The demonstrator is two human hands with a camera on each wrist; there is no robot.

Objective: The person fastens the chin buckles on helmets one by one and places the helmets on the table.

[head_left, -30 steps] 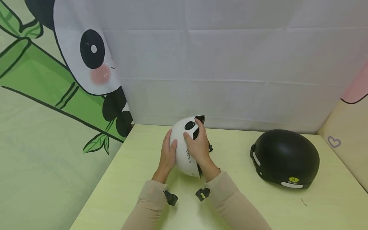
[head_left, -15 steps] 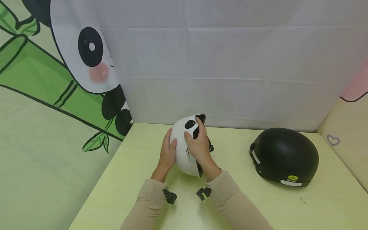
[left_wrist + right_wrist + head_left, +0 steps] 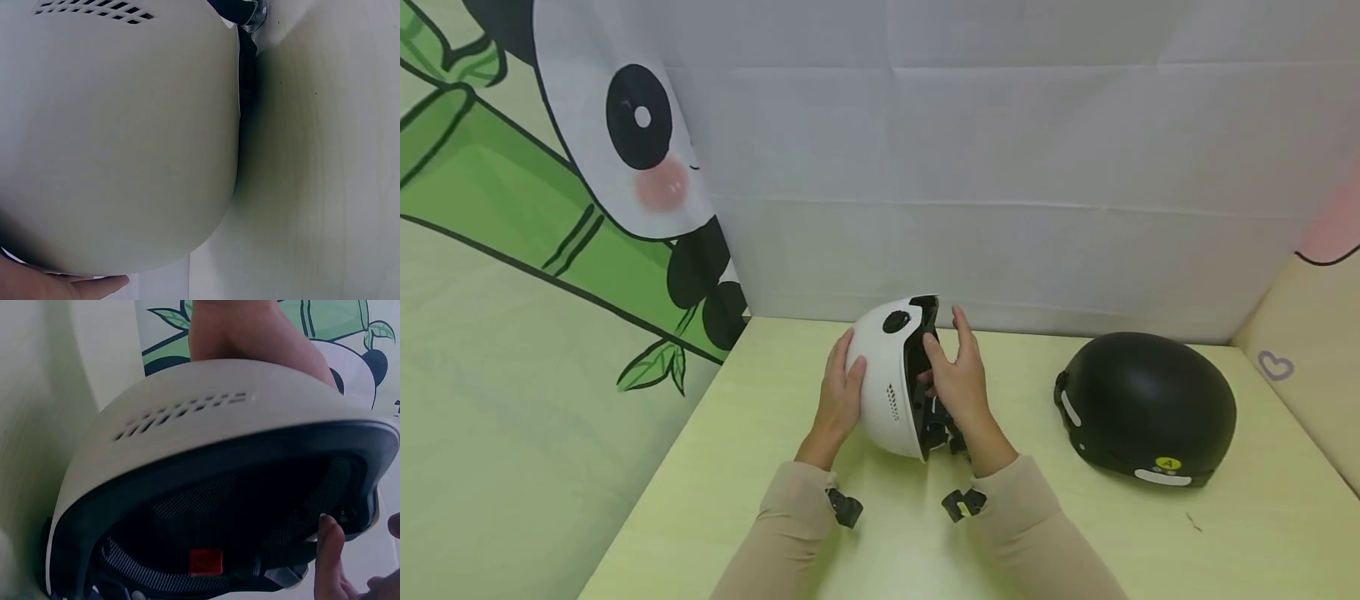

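A white helmet [image 3: 883, 383] stands on its side in the head view, its dark opening turned right. My left hand [image 3: 838, 392] holds its crown from the left, thumb on the near face and fingers round the back. In the left wrist view the shell [image 3: 125, 150] fills the left, with fingertips [image 3: 100, 286] at its lower edge. My right hand [image 3: 964, 387] is spread at the opening, a finger partly hidden inside. In the right wrist view the dark lining, a red buckle part [image 3: 206, 562] and a strap show, with fingers [image 3: 330, 550] near them; any contact is unclear.
A black helmet [image 3: 1150, 408] with a yellow round sticker sits dome up at the right of the pale table [image 3: 730, 500]. White cloth [image 3: 1000, 167] hangs behind, and a panda-patterned cloth [image 3: 640, 167] stands at the left.
My right hand has come off the white shell and moved right, to the opening side. The opening shows more now. My left hand stays on the crown.
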